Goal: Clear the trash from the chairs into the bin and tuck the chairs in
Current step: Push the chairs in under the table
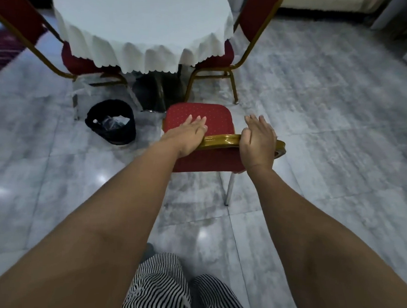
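Observation:
A red chair (197,115) with a gold frame stands just in front of me, its seat facing the round table (139,19). Both my hands lie on the top rail of its back. My left hand (189,135) rests over the rail's left end with straight fingers reaching toward the seat. My right hand (258,143) lies over the rail's right part, fingers extended forward and thumb beside the rail. The seat shows no trash. A black bin (112,122) with clear plastic inside stands on the floor to the chair's left.
Two more red chairs, one at the left (79,63) and one at the right (218,57), sit pushed under the white tablecloth. The table's dark pedestal (151,96) stands between the bin and my chair. Glossy grey tiles cover the floor. My striped trousers show at the bottom.

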{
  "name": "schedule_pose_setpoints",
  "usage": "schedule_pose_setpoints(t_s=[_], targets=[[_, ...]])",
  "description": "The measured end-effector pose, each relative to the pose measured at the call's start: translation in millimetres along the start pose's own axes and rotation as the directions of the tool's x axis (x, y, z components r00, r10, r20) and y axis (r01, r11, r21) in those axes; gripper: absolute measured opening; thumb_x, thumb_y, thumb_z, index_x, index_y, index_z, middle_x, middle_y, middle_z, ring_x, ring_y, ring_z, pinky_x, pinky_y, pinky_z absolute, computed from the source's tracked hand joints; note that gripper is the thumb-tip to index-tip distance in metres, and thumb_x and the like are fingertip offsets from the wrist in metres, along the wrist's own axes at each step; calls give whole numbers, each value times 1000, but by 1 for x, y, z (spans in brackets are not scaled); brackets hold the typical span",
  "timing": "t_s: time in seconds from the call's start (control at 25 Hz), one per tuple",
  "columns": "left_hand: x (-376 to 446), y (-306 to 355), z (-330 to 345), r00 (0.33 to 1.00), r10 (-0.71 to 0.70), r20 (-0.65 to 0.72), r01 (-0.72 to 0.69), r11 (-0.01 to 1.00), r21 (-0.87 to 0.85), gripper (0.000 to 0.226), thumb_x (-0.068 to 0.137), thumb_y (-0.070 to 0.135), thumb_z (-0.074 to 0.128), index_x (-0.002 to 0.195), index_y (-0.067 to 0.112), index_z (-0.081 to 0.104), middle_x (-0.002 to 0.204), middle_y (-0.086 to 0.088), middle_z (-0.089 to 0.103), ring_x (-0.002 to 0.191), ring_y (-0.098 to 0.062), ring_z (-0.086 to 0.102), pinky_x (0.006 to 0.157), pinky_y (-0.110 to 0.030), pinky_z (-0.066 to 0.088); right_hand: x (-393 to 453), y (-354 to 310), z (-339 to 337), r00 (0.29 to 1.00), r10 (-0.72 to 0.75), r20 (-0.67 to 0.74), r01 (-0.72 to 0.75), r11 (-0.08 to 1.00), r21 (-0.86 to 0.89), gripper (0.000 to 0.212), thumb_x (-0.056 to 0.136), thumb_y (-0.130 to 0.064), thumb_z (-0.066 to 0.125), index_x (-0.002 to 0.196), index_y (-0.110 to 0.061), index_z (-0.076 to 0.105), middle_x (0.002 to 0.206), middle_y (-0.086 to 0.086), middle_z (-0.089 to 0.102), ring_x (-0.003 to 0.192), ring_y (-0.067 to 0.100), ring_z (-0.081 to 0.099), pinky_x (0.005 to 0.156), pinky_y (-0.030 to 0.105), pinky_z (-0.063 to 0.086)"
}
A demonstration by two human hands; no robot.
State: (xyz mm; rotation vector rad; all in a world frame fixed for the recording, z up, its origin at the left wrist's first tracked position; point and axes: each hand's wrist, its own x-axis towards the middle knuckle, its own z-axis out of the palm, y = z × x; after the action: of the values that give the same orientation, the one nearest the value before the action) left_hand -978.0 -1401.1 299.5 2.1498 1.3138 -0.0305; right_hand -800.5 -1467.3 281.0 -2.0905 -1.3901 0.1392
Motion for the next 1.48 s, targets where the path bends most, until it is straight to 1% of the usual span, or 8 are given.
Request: schedule_pose_setpoints(t_s=[0.16, 0.36, 0.52, 0.68, 0.96, 1.16, 1.32, 1.48], targets=[[1, 10, 6, 998, -59, -31, 59, 998, -2, 53, 106, 38, 9, 157, 26, 8, 165, 7, 4, 152, -12, -4, 121, -38, 6, 9, 11, -3, 998, -66, 9, 66, 998, 7, 63, 86, -25, 26, 138, -8, 57, 147, 8, 52, 145, 23, 36, 122, 42, 20], [8, 22, 9, 993, -82, -86, 79, 996, -38, 54, 106, 38, 10, 157, 23, 7, 165, 6, 2, 152, -12, -5, 121, -37, 4, 29, 20, -4, 994, -91, 54, 90, 996, 22, 64, 86, -26, 26, 140, -10, 56, 151, 7, 48, 147, 20, 32, 123, 41, 16], [15, 29, 13, 982, -122, -145, 117, 992, -41, 55, 106, 37, 11, 157, 19, 6, 165, 3, 2, 152, -14, -5, 122, -36, 2, 43, 27, -6, 988, -135, 74, 133, 991, 23, 64, 86, -26, 25, 141, -11, 54, 152, 6, 47, 147, 20, 32, 122, 38, 16], [31, 43, 18, 968, -171, -184, 163, 985, -56, 55, 105, 38, 10, 157, 19, 5, 165, 1, 1, 152, -15, -6, 123, -36, 0, 63, 38, -12, 977, -174, 127, 171, 985, 33, 65, 87, -28, 23, 143, -12, 52, 154, 5, 45, 148, 19, 30, 121, 35, 13], [58, 59, 30, 898, -295, -327, 297, 954, -45, 60, 103, 47, 9, 157, 19, 6, 165, 1, 3, 152, -17, -7, 123, -37, -2, 101, 60, -17, 927, -298, 227, 291, 955, 62, 61, 93, -35, 23, 143, -16, 53, 153, 1, 46, 147, 16, 32, 120, 35, 16], [69, 64, 36, 845, -348, -406, 348, 934, -76, 62, 102, 51, 12, 157, 23, 10, 165, 2, 8, 152, -18, -4, 124, -39, 0, 129, 73, -16, 854, -381, 355, 389, 920, 51, 64, 92, -41, 21, 149, -22, 44, 160, -2, 35, 151, 14, 21, 121, 39, 13], [75, 63, 36, 784, -364, -502, 381, 922, -74, 57, 102, 51, 15, 156, 30, 18, 164, 2, 16, 153, -19, 2, 124, -43, 4, 141, 70, -12, 838, -408, 362, 425, 904, 34, 65, 90, -41, 21, 151, -27, 40, 161, -5, 32, 151, 12, 19, 121, 40, 12], [92, 58, 26, 772, -395, -497, 411, 908, -83, 55, 102, 52, 16, 154, 36, 23, 163, 3, 19, 153, -19, 5, 123, -45, 6, 161, 67, 0, 835, -421, 355, 443, 896, 20, 66, 89, -45, 19, 150, -32, 41, 160, -6, 34, 151, 13, 22, 120, 44, 15]])
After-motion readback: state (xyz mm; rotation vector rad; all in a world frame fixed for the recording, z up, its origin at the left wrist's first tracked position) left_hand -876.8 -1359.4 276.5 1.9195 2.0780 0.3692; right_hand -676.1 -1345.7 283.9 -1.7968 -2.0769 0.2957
